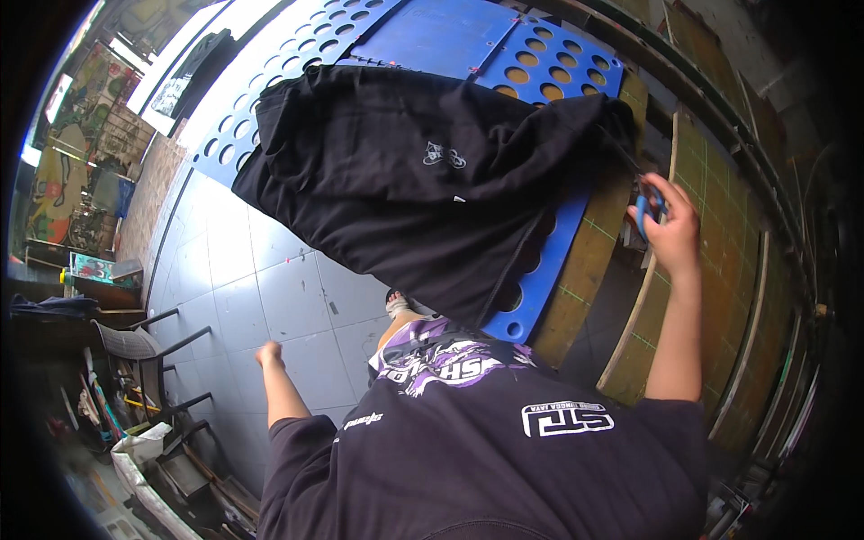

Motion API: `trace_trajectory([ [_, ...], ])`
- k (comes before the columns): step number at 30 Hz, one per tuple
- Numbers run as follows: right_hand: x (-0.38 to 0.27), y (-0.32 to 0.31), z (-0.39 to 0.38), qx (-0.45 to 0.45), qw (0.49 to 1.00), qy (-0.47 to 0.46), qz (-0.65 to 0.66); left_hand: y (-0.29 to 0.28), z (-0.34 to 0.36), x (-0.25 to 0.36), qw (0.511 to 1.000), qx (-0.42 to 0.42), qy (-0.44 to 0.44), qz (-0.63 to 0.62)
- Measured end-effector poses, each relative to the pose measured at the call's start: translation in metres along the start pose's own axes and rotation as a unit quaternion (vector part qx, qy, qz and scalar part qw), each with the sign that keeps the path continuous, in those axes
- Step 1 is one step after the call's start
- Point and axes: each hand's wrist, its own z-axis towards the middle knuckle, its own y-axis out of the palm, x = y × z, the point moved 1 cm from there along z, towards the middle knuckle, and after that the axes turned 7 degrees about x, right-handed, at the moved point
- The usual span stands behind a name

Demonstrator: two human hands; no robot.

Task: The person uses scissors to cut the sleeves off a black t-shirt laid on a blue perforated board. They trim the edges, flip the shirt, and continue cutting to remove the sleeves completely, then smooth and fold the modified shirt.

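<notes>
One pair of blue-handled scissors [641, 216] sits in the right hand [670, 220], and the nearest hazard starts there: the blades run up to the corner of the black printed cloth [360, 135], so a careless squeeze could nick it, dark metal being hard to see against dark fabric. The fingers curl about the handle loops; how far apart the blades stand, I cannot tell. Left of this grip, the cloth lies bunched over a blue perforated panel [441, 31], its folds overlapping, so a cut might catch more than one layer. Below the grip, a dark gap parts the greenish-brown boards [729, 243], where dropped scissors could fall through. Farther left and lower, the cloth's near edge seems to hang above the tiled floor [216, 288]; its own weight could drag it down, since the left hand [268, 351] is well apart, holding nothing visible, its fingers too foreshortened to judge
</notes>
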Motion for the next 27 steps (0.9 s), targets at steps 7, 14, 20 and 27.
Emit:
trace_trajectory([
  [7,0.095,-0.076,-0.072,-0.021,0.974,0.21,-0.083,0.023,-0.164,0.088,0.918,0.244,0.306,-0.065],
  [14,0.09,-0.105,-0.104,-0.101,0.916,0.308,-0.235,0.018,-0.476,0.225,0.57,-0.124,0.801,-0.133],
  [20,0.075,-0.12,-0.111,-0.092,0.908,0.314,-0.262,0.054,-0.515,0.243,0.441,-0.196,0.876,-0.004],
  [27,-0.019,-0.031,-0.044,0.036,0.996,-0.006,-0.085,0.046,-0.537,0.285,0.54,-0.304,0.767,-0.164],
])
